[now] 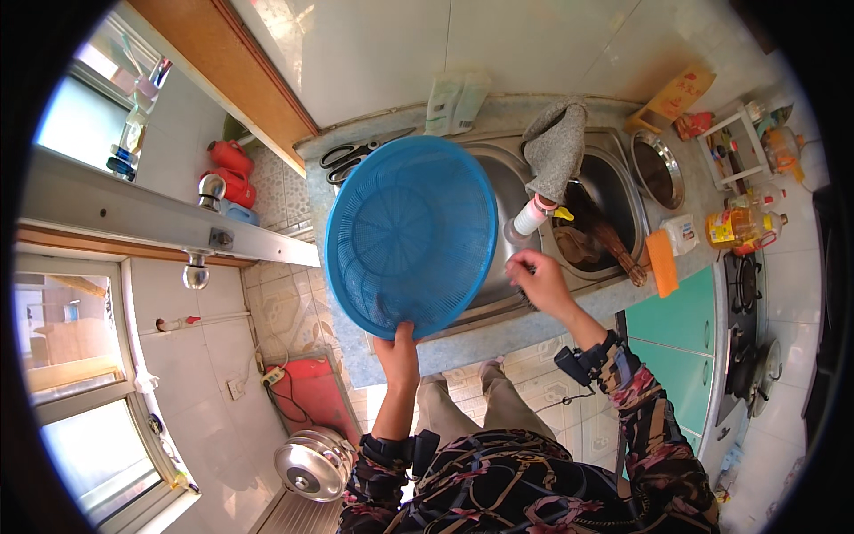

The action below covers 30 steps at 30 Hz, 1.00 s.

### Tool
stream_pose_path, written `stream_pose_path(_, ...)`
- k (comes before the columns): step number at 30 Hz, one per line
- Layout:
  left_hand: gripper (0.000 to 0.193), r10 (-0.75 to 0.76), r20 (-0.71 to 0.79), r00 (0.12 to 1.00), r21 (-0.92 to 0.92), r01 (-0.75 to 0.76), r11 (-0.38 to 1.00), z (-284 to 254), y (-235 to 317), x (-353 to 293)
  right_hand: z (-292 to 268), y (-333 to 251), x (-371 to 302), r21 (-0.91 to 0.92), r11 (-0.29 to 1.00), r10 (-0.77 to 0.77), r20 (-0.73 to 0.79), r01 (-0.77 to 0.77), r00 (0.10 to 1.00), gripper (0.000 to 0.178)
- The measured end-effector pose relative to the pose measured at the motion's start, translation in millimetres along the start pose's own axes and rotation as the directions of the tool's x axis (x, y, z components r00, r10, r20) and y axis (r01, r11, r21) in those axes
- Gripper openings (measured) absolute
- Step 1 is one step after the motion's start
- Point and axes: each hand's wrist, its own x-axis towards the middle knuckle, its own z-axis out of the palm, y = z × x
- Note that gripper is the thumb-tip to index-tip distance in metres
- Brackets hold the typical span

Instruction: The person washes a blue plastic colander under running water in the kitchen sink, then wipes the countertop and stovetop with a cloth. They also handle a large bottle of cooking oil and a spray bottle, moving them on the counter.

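Note:
My left hand grips the near rim of a round blue plastic colander, thumb over the edge. The colander is tilted, its inside facing me, and it covers much of the left sink basin. My right hand is at the sink's front, to the right of the colander, fingers curled together. Something small and dark shows under those fingers, too unclear to name. Just beyond it is the tap's white and pink nozzle, with a grey cloth draped over the tap behind.
In the right basin lies a brown, brush-like bundle. Scissors lie behind the colander. A steel bowl, an orange cloth and oil bottles stand to the right. A lidded steel pot sits lower left.

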Motion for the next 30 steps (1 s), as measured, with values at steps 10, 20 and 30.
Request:
stream_pose_path(10, 0.018, 0.212, 0.016, 0.977, 0.115, -0.212, 0.97, -5.6, -0.8, -14.4, 70.3, -54.6, 30.3, -0.364, 0.848, -0.419, -0.019, 0.384, 0.908, 0.021)
stream_pose_path(20, 0.016, 0.253, 0.028, 0.967, 0.152, -0.255, 0.955, -7.6, 10.8, -30.8, 91.3, -52.7, 35.0, -0.658, 0.63, -0.483, 0.084, 0.412, 0.872, 0.037)
stream_pose_path(30, 0.016, 0.246, 0.012, 0.969, 0.111, -0.246, 0.963, -10.7, 14.2, -19.0, 77.4, -61.9, 24.2, -0.348, 0.852, -0.418, -0.001, 0.392, 0.908, 0.013)
